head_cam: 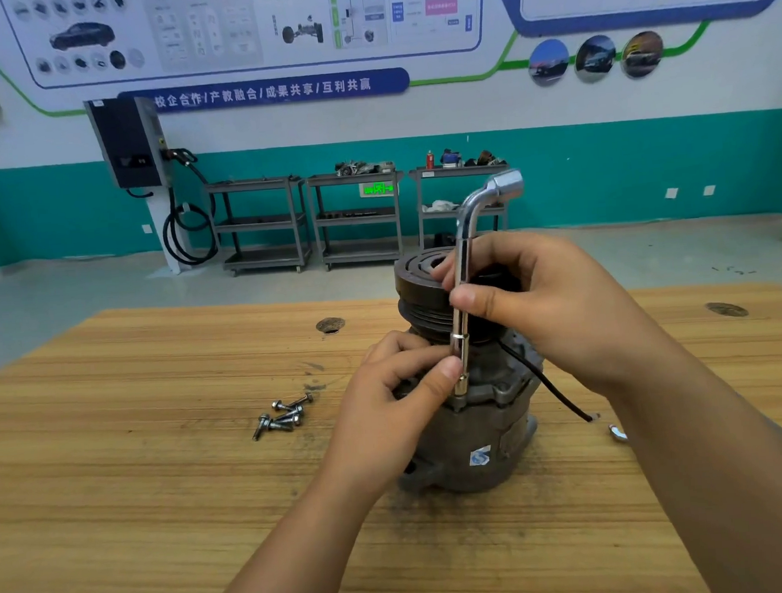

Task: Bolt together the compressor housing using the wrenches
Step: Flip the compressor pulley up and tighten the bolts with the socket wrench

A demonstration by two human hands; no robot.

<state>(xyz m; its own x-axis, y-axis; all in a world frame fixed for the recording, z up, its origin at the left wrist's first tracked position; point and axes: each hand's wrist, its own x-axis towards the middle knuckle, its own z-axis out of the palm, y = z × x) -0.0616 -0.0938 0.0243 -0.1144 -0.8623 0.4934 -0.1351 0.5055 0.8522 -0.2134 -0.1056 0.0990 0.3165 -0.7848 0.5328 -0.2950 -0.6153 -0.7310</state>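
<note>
Compressor housing [470, 434] standing upright on a wooden table [115, 477], directly beneath both hands. Right hand [542, 299] pinches the upright L-shaped socket wrench [463, 263] mid-shaft; left hand [400, 388] pinches its lower end at the housing's flange. Loose bolts [284, 417] lie left of the housing.

Loose bolts [283, 417] lie left of compressor [473, 434]

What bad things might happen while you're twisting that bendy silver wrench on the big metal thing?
The L-shaped socket wrench stands upright with its lower end on the compressor flange, pinched by the left hand and right hand; it might slip off and nick a finger. The compressor stands on end on the wooden table, unclamped, so a hard turn might tip it. The loose bolts could roll away.
</note>
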